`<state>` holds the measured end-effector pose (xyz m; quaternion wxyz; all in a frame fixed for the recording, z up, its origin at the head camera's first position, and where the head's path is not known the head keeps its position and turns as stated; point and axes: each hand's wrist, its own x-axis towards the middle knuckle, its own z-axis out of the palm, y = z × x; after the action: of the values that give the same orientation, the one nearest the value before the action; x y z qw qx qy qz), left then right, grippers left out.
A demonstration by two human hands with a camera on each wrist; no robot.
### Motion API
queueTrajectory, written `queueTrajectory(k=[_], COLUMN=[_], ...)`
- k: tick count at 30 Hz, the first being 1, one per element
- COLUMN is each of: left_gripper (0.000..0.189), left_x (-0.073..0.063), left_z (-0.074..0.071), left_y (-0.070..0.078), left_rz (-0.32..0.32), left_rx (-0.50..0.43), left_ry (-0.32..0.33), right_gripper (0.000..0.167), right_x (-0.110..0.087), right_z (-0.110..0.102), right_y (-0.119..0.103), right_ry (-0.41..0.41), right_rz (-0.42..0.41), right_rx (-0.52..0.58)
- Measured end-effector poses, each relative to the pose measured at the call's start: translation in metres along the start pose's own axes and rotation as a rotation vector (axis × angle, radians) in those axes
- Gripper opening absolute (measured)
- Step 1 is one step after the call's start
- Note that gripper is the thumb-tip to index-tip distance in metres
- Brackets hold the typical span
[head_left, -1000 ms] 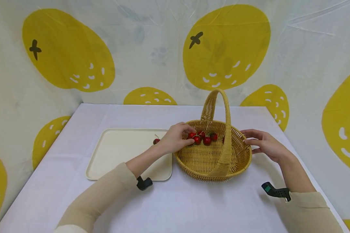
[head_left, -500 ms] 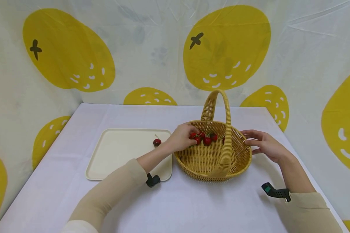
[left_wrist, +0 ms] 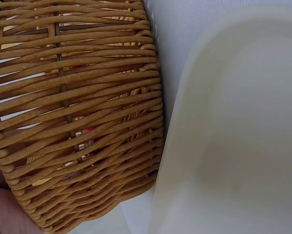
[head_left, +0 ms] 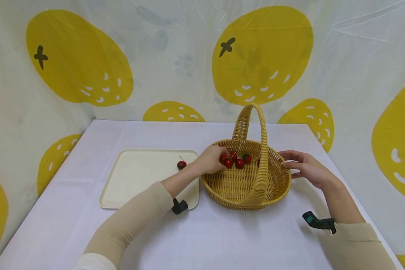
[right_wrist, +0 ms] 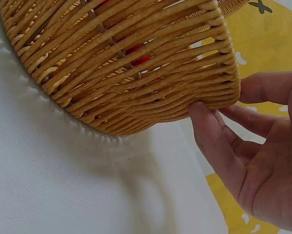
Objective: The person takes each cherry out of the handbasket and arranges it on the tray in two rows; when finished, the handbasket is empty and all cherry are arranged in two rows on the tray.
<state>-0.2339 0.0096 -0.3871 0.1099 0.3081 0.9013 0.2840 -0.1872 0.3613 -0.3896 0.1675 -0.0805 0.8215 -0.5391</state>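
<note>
A wicker basket [head_left: 219,187] with a tall arched handle stands on the table, several red cherries [head_left: 239,163] lying along its far side. My left hand [head_left: 213,159] reaches over the basket's left rim, thumb and fingers curled round a cherry [head_left: 227,162] of the cluster there. In the left wrist view the basket wall [left_wrist: 77,107] hides most of that hand, with only part of it [left_wrist: 9,209] showing. My right hand [head_left: 308,168] holds the basket's right rim; in the right wrist view its fingers [right_wrist: 212,136] meet the rim from outside.
A cream tray [head_left: 138,180] lies left of the basket, close beside it. One stemmed cherry [head_left: 181,164] sits on the tray near its right edge, behind my left forearm. A white cloth [head_left: 222,240] covers the table, and a patterned curtain [head_left: 175,56] hangs behind.
My left hand has moved slightly rightward and deeper into the basket, its fingers drawing in on the cherries. The cherry on the tray has come into fuller view. My right hand stays at the rim.
</note>
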Motion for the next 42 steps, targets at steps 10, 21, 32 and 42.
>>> queueTrajectory(k=[10, 21, 32, 42], left_gripper=[0.042, 0.035, 0.03, 0.03], left_x=[-0.001, -0.001, 0.001, -0.002], left_z=[0.003, 0.008, 0.013, 0.01], left_y=[0.007, 0.006, 0.005, 0.005], left_rz=[-0.01, -0.043, -0.033, -0.008], left_rx=[0.063, 0.099, 0.134, 0.095], left_ry=[-0.058, -0.076, -0.106, -0.072], right_gripper=[0.051, 0.051, 0.051, 0.051], right_x=[-0.001, -0.001, 0.0, -0.001], right_z=[-0.001, 0.0, 0.0, 0.001], right_y=[0.001, 0.0, 0.0, -0.002], right_ry=[0.004, 0.0, -0.003, 0.001], right_rz=[0.008, 0.003, 0.0, 0.004], right_rx=[0.0, 0.006, 0.008, -0.001])
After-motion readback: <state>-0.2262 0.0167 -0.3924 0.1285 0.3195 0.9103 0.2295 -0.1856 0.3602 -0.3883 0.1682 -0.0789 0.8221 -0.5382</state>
